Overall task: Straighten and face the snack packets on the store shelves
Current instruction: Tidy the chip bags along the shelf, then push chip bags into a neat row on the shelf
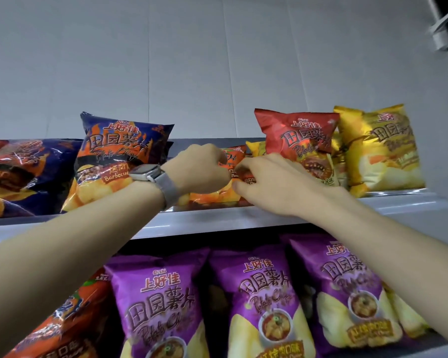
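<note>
The orange packet [234, 157] sits at the middle of the top shelf [243, 220], just behind its front edge, directly ahead of both hands and between them. It reaches less high than its neighbours and seems slumped backwards, its long axis running up and away from the front edge; how far it leans I cannot tell.

The left hand [199, 169], with a watch [145, 171] on the wrist, grips the packet's left side, fingers curled round it. The right hand [274, 184] pinches its right side. Both are equally near.

The gap is tight. A blue packet [122, 156] stands touching on the left and a red packet [300, 140] on the right, with a yellow packet [383, 151] beyond, towards the shelf's right end. Pulling the orange one upright and forward will likely brush both neighbours. Purple packets [264, 293] on the shelf below already face forward.
</note>
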`<state>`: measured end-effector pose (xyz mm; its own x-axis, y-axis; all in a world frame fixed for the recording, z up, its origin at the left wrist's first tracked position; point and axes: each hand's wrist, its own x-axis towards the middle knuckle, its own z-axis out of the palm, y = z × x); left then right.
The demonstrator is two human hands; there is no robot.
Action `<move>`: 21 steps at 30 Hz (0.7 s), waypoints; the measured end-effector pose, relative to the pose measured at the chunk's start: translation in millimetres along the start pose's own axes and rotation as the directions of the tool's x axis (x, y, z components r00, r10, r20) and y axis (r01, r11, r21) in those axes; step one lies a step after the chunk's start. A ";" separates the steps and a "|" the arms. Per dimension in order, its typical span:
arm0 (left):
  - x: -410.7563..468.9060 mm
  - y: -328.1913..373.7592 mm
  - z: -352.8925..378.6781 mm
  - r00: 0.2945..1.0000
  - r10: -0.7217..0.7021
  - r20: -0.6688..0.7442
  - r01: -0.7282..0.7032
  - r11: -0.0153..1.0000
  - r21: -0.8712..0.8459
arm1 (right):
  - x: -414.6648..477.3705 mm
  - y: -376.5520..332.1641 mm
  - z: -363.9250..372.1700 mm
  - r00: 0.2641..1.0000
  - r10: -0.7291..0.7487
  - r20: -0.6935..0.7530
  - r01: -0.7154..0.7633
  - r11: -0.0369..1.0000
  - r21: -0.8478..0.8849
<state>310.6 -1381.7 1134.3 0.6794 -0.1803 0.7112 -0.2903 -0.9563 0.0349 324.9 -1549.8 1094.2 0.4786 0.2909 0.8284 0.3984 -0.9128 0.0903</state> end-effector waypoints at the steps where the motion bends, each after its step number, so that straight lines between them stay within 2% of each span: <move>1: -6.0 5.6 -1.7 1.000 0.013 0.007 -0.013 1.000 -0.012 | -6.0 4.1 -5.5 1.000 -0.016 -0.023 0.016 1.000 -0.004; 4: -22.6 25.8 -2.1 0.999 0.047 -0.004 -0.048 0.998 -0.031 | -25.3 21.9 -21.0 0.991 -0.072 -0.117 0.069 0.997 -0.030; 7: -27.3 50.1 9.2 0.997 0.068 -0.030 -0.068 0.998 -0.015 | -39.1 51.5 -29.6 0.986 -0.075 -0.149 0.072 0.997 -0.024; 14: -1.3 90.0 46.9 0.998 -0.054 -0.041 0.052 0.997 -0.050 | -64.7 148.8 -37.3 0.961 0.011 -0.275 0.015 0.996 0.091; 18: 15.9 102.3 61.7 0.988 -0.153 -0.003 0.149 0.968 -0.204 | -68.4 201.1 -29.5 0.930 0.078 -0.359 -0.025 0.988 0.150; 21: 33.9 96.7 72.8 0.979 -0.202 0.005 0.188 0.903 -0.387 | -64.7 238.1 -25.7 0.894 0.216 -0.392 -0.144 0.968 0.206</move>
<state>354.7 -1497.0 1110.7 0.7274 0.0150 0.6860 -0.3950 -0.8083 0.4365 368.7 -1793.3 1076.4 0.2071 -0.0501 0.9770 0.4780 -0.8662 -0.1457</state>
